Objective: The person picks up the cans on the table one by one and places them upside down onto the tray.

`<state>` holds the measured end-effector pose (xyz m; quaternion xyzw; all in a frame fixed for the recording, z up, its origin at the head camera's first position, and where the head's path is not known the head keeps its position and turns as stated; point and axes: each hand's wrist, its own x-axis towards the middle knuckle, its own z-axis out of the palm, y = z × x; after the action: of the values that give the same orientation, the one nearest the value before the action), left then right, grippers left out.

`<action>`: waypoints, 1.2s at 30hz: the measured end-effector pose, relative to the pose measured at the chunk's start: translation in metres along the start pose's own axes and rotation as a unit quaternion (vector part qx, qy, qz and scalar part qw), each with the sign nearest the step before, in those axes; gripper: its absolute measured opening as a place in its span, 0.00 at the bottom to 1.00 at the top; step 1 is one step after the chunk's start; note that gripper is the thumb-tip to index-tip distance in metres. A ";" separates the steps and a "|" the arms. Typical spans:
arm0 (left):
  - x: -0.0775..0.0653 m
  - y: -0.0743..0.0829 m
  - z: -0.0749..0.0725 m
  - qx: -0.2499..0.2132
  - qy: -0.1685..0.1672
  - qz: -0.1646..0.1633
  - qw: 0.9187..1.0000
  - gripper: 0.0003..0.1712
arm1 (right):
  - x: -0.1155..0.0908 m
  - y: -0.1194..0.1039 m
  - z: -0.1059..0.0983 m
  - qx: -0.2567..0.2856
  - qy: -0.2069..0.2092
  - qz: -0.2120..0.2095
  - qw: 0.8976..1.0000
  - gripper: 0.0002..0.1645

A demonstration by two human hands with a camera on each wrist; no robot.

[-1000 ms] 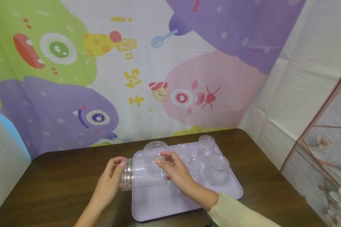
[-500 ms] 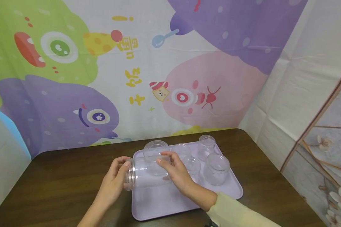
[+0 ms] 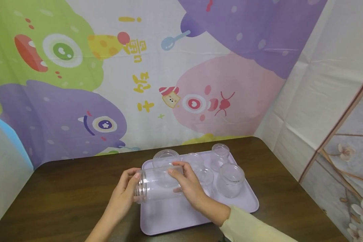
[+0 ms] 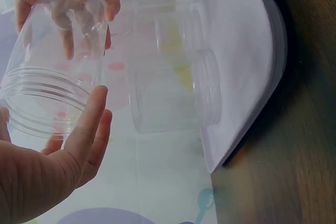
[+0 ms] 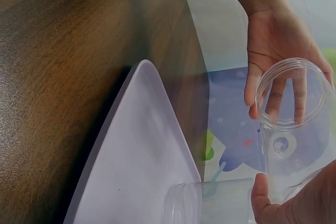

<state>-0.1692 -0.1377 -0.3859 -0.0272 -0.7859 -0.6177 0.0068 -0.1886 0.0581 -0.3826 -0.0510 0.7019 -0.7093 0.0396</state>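
Observation:
A clear, empty jar (image 3: 161,185) with a threaded neck lies on its side in the air above the lilac tray (image 3: 175,218). Its mouth faces left. My left hand (image 3: 123,191) grips the neck end, thumb on the near side and fingers behind. At the base end, my right hand (image 3: 193,186) holds the jar between thumb and fingers. The left wrist view shows the thread rings of the jar (image 4: 50,87) beside my left fingers. Through the clear wall, in the right wrist view, left-hand fingers show behind the mouth of the jar (image 5: 273,124).
Several other clear containers stand on the tray: a wide jar (image 3: 230,181) at right, a small jar (image 3: 220,156) at the back right, and a round one (image 3: 166,157) behind the held jar. The tray rests on a dark wooden table (image 3: 63,198). A cartoon-printed cloth (image 3: 151,127) hangs behind.
The jar and my left hand have shifted slightly to the right, bringing the base deeper into my right hand. My right hand has stayed nearly still.

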 end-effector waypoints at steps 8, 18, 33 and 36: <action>-0.003 -0.003 0.000 -0.006 -0.006 0.001 1.000 0.23 | -0.001 -0.001 -0.001 -0.014 0.006 0.001 1.000 0.29; -0.002 -0.007 -0.011 0.066 0.027 -0.002 0.997 0.25 | 0.000 -0.004 -0.006 -0.047 0.009 -0.007 0.999 0.28; 0.002 -0.023 -0.030 0.138 0.058 -0.007 0.989 0.22 | -0.001 -0.007 -0.010 -0.086 0.008 -0.011 0.996 0.26; 0.003 -0.026 -0.032 0.160 0.060 -0.003 0.985 0.20 | -0.002 -0.008 -0.010 -0.096 0.010 -0.010 0.995 0.26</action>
<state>-0.1743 -0.1743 -0.4032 0.0134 -0.8726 -0.4849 0.0565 -0.1876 0.0688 -0.3752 -0.0542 0.7667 -0.6394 0.0200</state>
